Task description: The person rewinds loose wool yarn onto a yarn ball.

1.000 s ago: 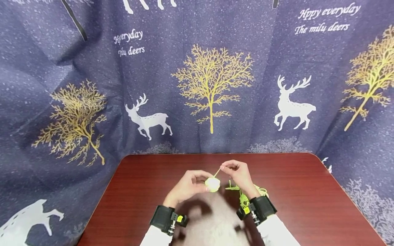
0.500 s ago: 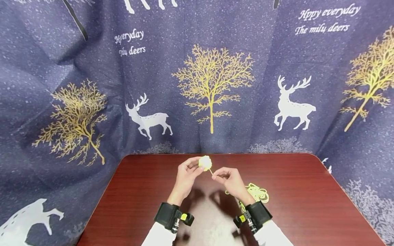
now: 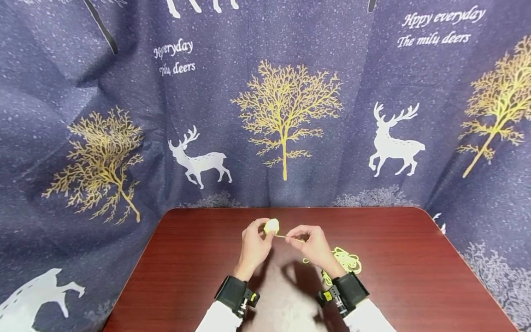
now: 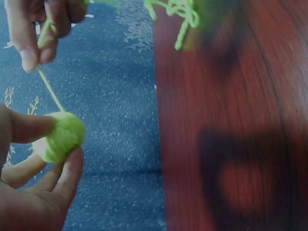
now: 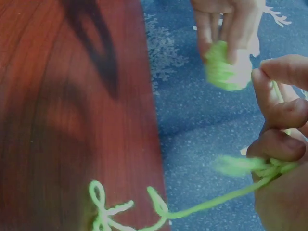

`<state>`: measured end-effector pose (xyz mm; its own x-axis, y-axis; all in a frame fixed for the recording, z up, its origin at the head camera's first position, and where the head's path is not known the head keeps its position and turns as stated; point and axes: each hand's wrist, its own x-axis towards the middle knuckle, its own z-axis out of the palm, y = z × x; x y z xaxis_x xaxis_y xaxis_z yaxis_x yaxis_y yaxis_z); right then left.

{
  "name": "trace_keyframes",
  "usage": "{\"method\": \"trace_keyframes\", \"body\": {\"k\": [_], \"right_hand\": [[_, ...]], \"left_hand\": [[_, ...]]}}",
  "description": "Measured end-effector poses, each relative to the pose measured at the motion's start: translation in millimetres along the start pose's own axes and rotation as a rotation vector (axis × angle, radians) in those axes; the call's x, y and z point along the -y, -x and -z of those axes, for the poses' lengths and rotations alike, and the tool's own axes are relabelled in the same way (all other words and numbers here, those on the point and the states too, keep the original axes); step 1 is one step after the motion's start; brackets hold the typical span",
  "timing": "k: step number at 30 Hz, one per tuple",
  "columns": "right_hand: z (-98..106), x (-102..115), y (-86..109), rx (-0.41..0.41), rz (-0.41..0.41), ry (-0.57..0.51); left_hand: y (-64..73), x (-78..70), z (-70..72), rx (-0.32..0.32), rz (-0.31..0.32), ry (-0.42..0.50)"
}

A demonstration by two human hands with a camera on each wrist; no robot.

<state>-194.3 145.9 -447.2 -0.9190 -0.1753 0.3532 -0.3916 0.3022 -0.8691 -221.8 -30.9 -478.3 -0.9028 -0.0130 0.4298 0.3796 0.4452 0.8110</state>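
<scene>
A small yellow-green ball of yarn [image 4: 65, 137] is gripped between the thumb and fingers of my left hand [image 3: 254, 246]. From the ball a taut strand of yarn [image 4: 50, 90] runs to my right hand [image 3: 314, 246], which pinches it between thumb and index finger. In the right wrist view the ball [image 5: 226, 70] shows beyond the right fingertips, apart from them. The yarn also passes through the curled lower fingers of the right hand [image 5: 284, 125] and trails down to the table.
A loose heap of the same yarn [image 3: 347, 261] lies on the red-brown wooden table [image 3: 398, 276], beside and partly under the right wrist. Behind the table hangs a dark blue curtain [image 3: 249, 138] printed with trees and deer. Both wrists wear black straps with small cameras.
The ball first rose away from me with my left hand, then dipped slightly and turned. My right hand moved a little left and down, keeping its pinch on the strand.
</scene>
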Motion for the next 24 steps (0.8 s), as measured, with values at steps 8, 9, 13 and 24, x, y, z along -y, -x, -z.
{"method": "trace_keyframes", "body": {"k": [8,9,13,24], "right_hand": [[14,8,-4.3,-0.024,-0.057,-0.078],[15,6,-5.3,-0.027,-0.079,-0.1],[17,-9,-9.4,-0.063,-0.194,-0.259],[24,-20,-17.2,-0.202,-0.201,-0.548]], "left_hand": [[3.2,1.8,11.3,0.182,-0.104,-0.239],[3.6,1.4,12.8,0.213,-0.105,-0.239],[4.6,1.8,18.4,0.324,-0.125,-0.254],[9.8,8.7,30.7,0.544,-0.133,-0.27]]}}
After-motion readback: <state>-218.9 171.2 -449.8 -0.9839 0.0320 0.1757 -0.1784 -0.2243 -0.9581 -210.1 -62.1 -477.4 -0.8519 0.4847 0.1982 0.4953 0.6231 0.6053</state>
